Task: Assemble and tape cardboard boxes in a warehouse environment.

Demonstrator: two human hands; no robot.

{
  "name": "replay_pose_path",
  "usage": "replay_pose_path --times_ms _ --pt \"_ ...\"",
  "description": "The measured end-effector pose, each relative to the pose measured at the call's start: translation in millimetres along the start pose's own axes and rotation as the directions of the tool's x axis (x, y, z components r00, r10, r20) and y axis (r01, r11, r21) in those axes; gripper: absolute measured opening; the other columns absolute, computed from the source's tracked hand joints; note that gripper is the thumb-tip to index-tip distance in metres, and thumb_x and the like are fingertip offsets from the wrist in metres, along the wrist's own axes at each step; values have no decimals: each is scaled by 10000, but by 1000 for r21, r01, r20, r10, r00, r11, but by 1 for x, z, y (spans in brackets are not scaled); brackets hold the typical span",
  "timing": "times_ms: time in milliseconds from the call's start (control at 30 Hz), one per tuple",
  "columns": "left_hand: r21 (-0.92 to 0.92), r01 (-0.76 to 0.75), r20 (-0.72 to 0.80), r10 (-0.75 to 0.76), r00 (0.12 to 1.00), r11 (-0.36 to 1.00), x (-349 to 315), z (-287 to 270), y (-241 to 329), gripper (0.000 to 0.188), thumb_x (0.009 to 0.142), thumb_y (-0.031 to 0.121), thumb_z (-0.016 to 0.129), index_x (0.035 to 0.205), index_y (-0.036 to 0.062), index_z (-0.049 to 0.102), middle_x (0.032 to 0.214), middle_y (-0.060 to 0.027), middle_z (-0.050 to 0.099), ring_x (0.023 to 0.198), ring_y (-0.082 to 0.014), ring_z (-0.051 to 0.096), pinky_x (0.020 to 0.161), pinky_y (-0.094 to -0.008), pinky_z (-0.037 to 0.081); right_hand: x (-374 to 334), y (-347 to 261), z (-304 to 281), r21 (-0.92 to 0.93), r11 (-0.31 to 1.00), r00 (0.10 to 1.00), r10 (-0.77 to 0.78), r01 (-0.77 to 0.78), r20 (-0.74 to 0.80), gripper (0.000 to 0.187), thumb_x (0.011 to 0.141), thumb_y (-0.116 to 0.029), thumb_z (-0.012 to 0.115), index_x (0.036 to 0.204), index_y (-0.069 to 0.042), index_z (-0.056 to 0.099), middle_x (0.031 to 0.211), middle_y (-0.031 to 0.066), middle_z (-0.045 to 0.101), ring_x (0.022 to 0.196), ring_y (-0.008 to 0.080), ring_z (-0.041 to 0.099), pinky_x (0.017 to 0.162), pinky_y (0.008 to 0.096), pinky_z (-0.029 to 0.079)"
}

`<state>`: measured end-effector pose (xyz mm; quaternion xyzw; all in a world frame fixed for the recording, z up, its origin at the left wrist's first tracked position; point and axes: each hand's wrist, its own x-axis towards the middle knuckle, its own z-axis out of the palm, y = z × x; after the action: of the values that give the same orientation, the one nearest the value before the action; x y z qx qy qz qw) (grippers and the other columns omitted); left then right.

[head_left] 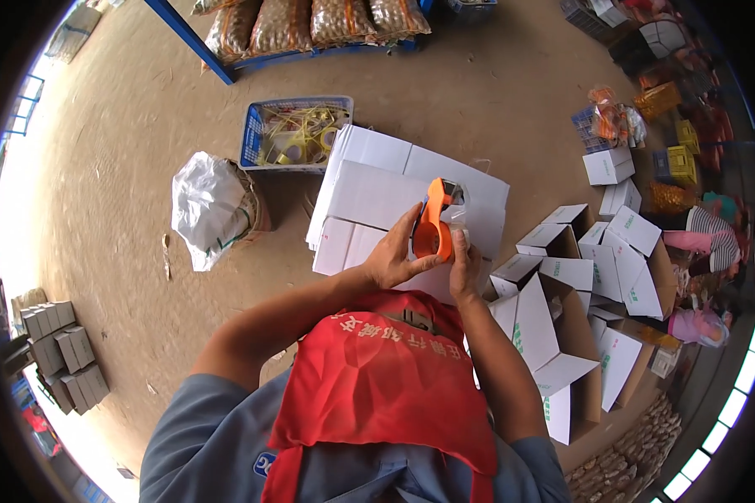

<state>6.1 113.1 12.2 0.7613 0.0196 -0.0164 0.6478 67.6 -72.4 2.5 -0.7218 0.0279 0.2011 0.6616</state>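
Both hands work the orange tape dispenser (433, 228): left hand (392, 256) wrapped shut around its light, rigid handle, right hand (464, 267) at three o'clock, fingers pinching its edge.

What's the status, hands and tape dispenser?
Left hand grips orange tape dispenser. Right hand at its front edge. White cartons beneath; nothing blocking.

The person wears a grey-blue short-sleeved work shirt (201, 436) with a small blue chest patch, under a bright red fabric vest (377, 377) bearing pale printed lettering; forearms bare.
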Motion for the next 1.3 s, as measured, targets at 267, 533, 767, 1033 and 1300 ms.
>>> replay_pose_path --times_ms 267,533,767,1033,1300 --pt "31 -69 -12 69 998 997 4 23 -20 982 988 452 686 1641 -7 114 1645 -328 225 1494 -461 366 1207 -463 379 -2 -14 6 36 999 994 25 -21 -110 757 1092 -600 328 1396 47 580 1386 168 606 1246 268 595 1071 369 457" --pt "337 26 -101 9 995 941 11 56 1 938 1035 579 519 1651 -3 117 1685 -319 117 1523 -503 243 1255 -535 222 5 2 -3 341 934 991 130 -110 -37 764 1097 -603 259 1448 25 519 1433 155 566 1290 265 578 1104 385 446" --pt "504 -9 -153 99 983 864 19 74 -7 968 1022 604 501 1645 -25 109 1660 -358 160 1487 -517 289 1241 -553 210 11 6 6 518 849 994 99 -107 44 713 1098 -578 305 1438 14 510 1409 141 587 1293 260 580 1126 393 436" --pt "-100 188 -176 -203 963 977 18 73 9 939 1052 526 546 1627 -67 99 1512 -327 481 1288 -413 590 1109 -457 468 27 39 -41 531 844 997 73 -74 22 591 1094 -532 375 1147 -15 655 1045 114 687 892 184 646 820 320 535" --pt "-404 489 243 -425 872 773 35 37 1 715 1020 483 650 1510 -10 482 1391 -152 626 1291 -260 592 1032 -401 523 18 -6 -49 679 648 935 300 -344 188 638 1044 -635 421 708 -133 625 519 -17 472 519 149 500 634 295 483"
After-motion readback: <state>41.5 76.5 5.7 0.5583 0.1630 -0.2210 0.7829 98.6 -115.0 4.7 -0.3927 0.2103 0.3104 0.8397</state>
